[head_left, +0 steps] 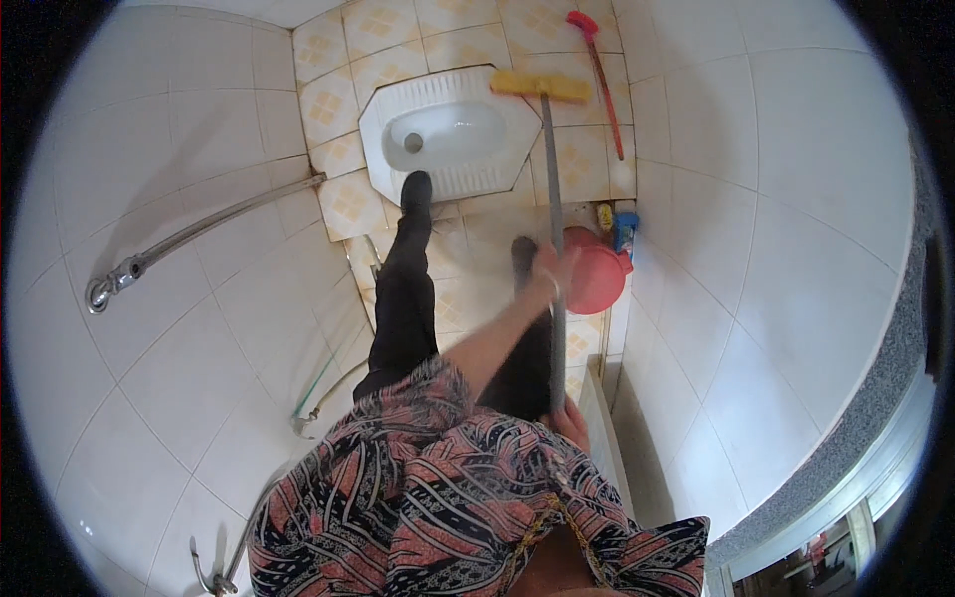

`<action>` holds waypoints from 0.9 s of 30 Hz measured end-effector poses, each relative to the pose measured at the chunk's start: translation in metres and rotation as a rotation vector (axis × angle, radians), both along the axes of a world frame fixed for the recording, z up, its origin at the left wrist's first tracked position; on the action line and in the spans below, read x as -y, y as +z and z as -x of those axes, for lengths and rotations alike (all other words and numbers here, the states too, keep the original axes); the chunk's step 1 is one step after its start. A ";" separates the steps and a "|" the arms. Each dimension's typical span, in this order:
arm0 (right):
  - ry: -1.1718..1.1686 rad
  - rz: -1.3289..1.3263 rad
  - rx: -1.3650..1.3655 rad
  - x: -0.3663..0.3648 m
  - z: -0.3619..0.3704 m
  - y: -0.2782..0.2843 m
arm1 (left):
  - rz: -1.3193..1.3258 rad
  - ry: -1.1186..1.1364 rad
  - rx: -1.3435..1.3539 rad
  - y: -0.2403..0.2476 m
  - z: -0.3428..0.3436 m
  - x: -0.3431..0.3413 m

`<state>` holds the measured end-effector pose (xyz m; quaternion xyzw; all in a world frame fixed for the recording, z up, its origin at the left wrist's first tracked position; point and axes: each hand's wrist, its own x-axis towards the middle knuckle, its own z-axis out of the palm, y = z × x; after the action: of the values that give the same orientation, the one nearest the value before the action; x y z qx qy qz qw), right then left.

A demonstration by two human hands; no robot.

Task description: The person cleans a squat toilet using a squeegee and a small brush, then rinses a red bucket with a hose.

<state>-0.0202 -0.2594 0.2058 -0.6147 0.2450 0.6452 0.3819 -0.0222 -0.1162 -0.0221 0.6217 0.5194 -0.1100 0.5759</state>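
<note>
Both hands, left hand [545,274] and right hand [569,418], are gripping the broom [550,179]; yellow head is sitting at the squat toilet [448,134] rim; floor [477,239] scrubbing looking mid-way.

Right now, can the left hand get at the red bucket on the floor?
Probably not at once: the left hand is closed on the mop handle. The red bucket sits lower down, nothing between.

Patterned top [448,488] — red, black, white — black trousers [403,298], seemingly dark shoes [416,189].
</note>
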 end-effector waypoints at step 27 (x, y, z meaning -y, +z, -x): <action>0.588 -0.359 0.146 -0.008 -0.014 -0.059 | -0.060 0.309 -0.068 0.014 0.040 -0.064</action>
<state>-0.0066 -0.2513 0.1468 -0.6266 -0.0878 0.7148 0.2979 -0.0623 -0.0525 -0.0082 0.5473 0.6311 -0.0258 0.5491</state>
